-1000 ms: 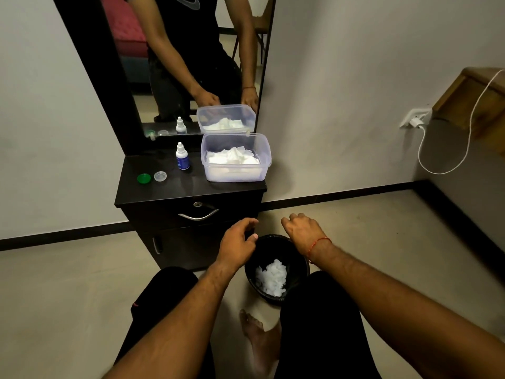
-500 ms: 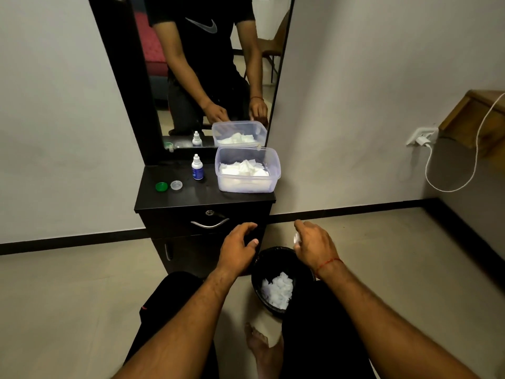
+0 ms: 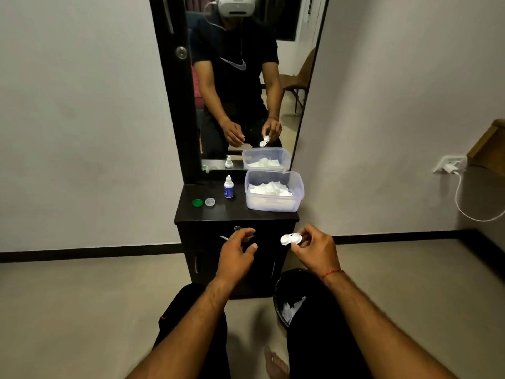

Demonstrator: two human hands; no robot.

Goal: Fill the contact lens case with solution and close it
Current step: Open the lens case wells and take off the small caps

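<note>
Contact lens case (image 3: pixel 290 239): white, twin-well, pinched at one end by the fingertips of the right hand (image 3: pixel 314 248), held in the air in front of the black dresser (image 3: pixel 235 217), clear of its top. Left hand (image 3: pixel 237 253): nothing held, fingers loosely curled and parted, raised before the drawer handle (image 3: pixel 237 237). Solution bottle (image 3: pixel 228 186): small, white with blue label, stood upright on the dresser top near the mirror (image 3: pixel 240 77). Green cap (image 3: pixel 197 202) and clear cap (image 3: pixel 210 201): laid side by side, left of the bottle. Clear plastic tub (image 3: pixel 274 190): filled with white tissues, set at the right of the top. Black bin (image 3: pixel 289 302): placed on the floor below the right wrist, white scraps seen inside.
</note>
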